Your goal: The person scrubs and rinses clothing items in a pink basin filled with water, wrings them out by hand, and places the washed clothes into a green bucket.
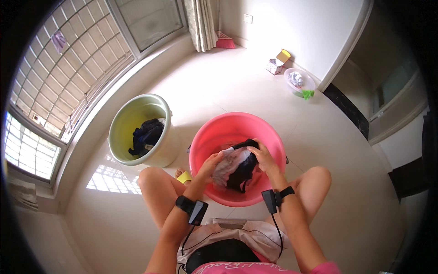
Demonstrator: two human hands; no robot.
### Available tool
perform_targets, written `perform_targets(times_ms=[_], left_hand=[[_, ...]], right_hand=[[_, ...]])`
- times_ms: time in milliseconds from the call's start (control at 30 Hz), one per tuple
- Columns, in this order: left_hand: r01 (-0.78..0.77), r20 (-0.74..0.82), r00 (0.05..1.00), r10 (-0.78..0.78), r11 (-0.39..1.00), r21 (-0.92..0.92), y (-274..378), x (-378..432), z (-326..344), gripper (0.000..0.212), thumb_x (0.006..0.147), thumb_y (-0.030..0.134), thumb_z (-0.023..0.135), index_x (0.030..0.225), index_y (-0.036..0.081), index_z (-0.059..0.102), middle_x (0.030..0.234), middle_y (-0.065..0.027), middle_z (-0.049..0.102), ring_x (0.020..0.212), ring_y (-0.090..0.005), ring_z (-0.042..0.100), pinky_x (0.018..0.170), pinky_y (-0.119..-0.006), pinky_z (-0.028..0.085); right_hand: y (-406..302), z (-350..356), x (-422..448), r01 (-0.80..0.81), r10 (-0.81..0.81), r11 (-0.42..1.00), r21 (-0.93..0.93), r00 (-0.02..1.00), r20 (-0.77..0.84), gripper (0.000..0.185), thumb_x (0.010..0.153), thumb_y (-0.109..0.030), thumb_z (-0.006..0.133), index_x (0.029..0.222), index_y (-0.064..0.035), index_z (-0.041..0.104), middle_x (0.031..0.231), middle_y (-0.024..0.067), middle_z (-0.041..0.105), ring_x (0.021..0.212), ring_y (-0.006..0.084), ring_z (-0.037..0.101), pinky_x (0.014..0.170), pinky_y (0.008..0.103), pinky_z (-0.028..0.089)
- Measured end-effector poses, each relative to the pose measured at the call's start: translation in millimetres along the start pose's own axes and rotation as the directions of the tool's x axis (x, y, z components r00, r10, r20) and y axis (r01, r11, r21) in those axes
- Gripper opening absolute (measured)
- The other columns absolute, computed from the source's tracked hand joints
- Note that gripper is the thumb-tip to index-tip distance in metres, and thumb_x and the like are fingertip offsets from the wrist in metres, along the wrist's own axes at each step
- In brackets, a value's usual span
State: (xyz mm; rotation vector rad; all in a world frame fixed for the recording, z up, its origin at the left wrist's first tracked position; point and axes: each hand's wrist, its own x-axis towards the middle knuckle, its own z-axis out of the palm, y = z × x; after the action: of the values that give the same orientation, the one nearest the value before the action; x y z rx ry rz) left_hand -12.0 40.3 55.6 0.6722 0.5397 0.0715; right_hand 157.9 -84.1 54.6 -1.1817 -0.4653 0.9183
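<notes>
Between my knees stands a pink plastic tub [236, 120] on the tiled floor. Over it I hold a black and whitish garment [236, 167], bunched and hanging down inside the rim. My left hand [212, 166] grips its pale side. On the other side, my right hand [263, 156] pinches the dark upper edge between thumb and fingers. The garment hides much of the tub's bottom. To the left, a pale green bucket [119, 116] contains a heap of dark clothes [147, 135].
A lilac basin [289, 87] with white and green cloths stands by the wall, beside an opened box [274, 66]. A pink broom [224, 41] leans in the corner near a curtain [202, 24]. Barred windows [78, 51] run along the left. Straps with cabled devices circle my forearms.
</notes>
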Motion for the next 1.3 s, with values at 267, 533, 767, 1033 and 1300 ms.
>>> perform_targets(times_ms=[267,533,767,1033,1300], left_hand=[[-0.098,0.088,0.986,0.145,0.912,-0.397,-27,30,-25,0.038,0.084,0.042,0.041,0.093,0.007,0.051,0.086,-0.0076,0.057,0.071,-0.0177,0.056,0.060,-0.032,0.048],[-0.088,-0.004,0.995,0.096,0.895,-0.438,-47,50,0,0.025,0.085,0.030,0.045,0.078,0.008,0.055,0.074,-0.0035,0.056,0.065,-0.0142,0.054,0.058,-0.029,0.045],[-0.155,-0.206,0.974,0.090,0.933,-0.326,-46,39,2,0.015,0.082,0.020,0.047,0.077,0.009,0.055,0.069,-0.0025,0.056,0.060,-0.0131,0.052,0.053,-0.026,0.042],[0.019,-0.200,0.979,-0.045,0.991,-0.130,-33,26,26,0.026,0.084,0.028,0.043,0.075,0.007,0.054,0.063,-0.0067,0.054,0.051,-0.0178,0.053,0.044,-0.030,0.043],[-0.184,0.018,0.951,0.308,0.520,0.834,-2,-8,36,0.039,0.076,0.038,0.056,0.086,0.001,0.052,0.068,-0.0065,0.053,0.055,-0.0166,0.051,0.052,-0.027,0.042]], right_hand=[[-11,87,-37,0.433,-0.340,0.668,-0.605,0.901,0.269,0.018,0.071,-0.013,0.057,0.086,-0.0024,0.055,0.084,0.0134,0.056,0.074,0.0247,0.055,0.066,0.0307,0.044],[12,86,-23,0.456,-0.552,0.330,-0.826,0.803,0.223,0.022,0.078,-0.025,0.052,0.076,-0.0032,0.055,0.066,0.0166,0.057,0.060,0.0339,0.055,0.054,0.0384,0.045],[15,80,-22,0.254,-0.338,0.374,-0.892,0.933,0.124,0.028,0.080,-0.025,0.048,0.070,-0.0007,0.055,0.059,0.0233,0.053,0.056,0.0363,0.055,0.051,0.0418,0.044],[7,64,-10,0.220,-0.445,0.344,-0.913,0.894,0.048,0.031,0.081,-0.030,0.048,0.074,-0.0008,0.055,0.061,0.0209,0.054,0.061,0.0360,0.055,0.054,0.0427,0.042],[-12,22,4,0.052,-0.022,0.816,-0.576,0.998,0.060,0.041,0.079,-0.042,0.052,0.070,-0.0017,0.054,0.059,0.0035,0.050,0.056,0.0103,0.047,0.052,0.0247,0.038]])
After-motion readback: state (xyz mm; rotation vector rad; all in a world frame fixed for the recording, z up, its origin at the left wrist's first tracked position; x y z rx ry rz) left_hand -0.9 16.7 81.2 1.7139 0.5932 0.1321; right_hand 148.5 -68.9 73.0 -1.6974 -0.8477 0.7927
